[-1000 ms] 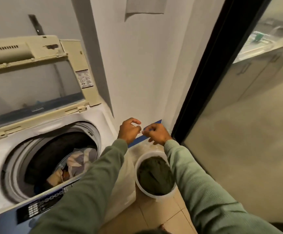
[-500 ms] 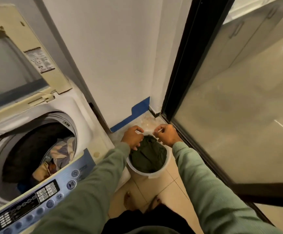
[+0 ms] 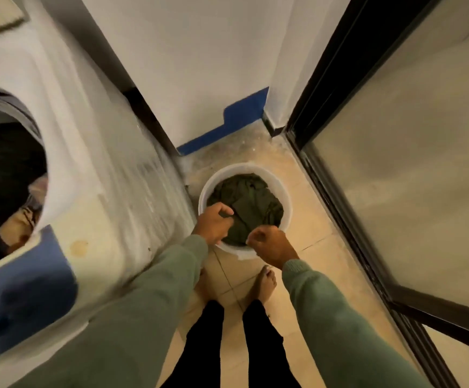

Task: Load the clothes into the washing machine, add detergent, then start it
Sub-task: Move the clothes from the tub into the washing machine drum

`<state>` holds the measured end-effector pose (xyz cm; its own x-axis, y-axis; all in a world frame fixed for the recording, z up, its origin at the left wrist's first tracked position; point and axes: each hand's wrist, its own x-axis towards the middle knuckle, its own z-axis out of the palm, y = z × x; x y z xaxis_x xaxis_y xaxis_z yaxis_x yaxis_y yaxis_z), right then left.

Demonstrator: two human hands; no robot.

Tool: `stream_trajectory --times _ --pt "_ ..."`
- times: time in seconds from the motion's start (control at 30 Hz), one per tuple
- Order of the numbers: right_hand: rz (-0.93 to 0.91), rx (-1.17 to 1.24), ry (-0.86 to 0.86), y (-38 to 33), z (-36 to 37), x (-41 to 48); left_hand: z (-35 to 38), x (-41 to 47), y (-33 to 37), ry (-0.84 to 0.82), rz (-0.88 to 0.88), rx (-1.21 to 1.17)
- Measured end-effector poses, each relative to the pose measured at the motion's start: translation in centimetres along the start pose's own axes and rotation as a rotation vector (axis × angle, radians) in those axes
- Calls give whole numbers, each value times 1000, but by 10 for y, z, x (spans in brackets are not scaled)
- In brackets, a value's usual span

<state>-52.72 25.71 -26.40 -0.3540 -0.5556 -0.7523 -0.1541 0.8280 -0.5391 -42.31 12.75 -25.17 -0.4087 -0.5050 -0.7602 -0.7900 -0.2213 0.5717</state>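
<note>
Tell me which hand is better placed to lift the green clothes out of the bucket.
Left, probably. The left hand has its fingers curled down on the clothes inside the bucket, beside the washing machine. The right hand is curled over the near rim, apparently off the cloth.

Both arms reach fwd and down, roughly parallel, elbows only slightly bent. L sleeve point(image 3: 143, 303) and R sleeve point(image 3: 339, 317) are green and cover each arm to the wrist. L hand point(image 3: 213, 225) is palm-down, knuckles up, fingers point(image 3: 225, 210) curled under. R hand point(image 3: 271, 247) is just beside it, not touching, bunched in a loose fist with the back of the hand to cam. Fingertips hidden on both, so can't tell if either grips anything.
</note>
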Motion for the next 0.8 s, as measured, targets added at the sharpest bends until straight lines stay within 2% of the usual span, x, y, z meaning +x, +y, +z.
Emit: stream_trajectory --times 0.23,0.33,0.5,0.57,0.63,0.7,0.8 --pt "64 -64 -41 86 34 125 58 115 -69 -20 -68 -14" --pt "121 -57 -11 111 49 171 75 154 -101 3 -80 -45" --pt "85 -74 117 130 74 237 99 195 -141 62 -89 -64" --pt "113 -131 99 132 82 255 107 203 -151 65 -81 -64" --pt "132 -289 83 132 85 264 112 205 -156 65 -79 -67" --pt "89 -376 96 134 82 269 112 204 -156 62 -78 -72" --pt "86 -133 51 123 68 260 105 200 -148 55 -90 -82"
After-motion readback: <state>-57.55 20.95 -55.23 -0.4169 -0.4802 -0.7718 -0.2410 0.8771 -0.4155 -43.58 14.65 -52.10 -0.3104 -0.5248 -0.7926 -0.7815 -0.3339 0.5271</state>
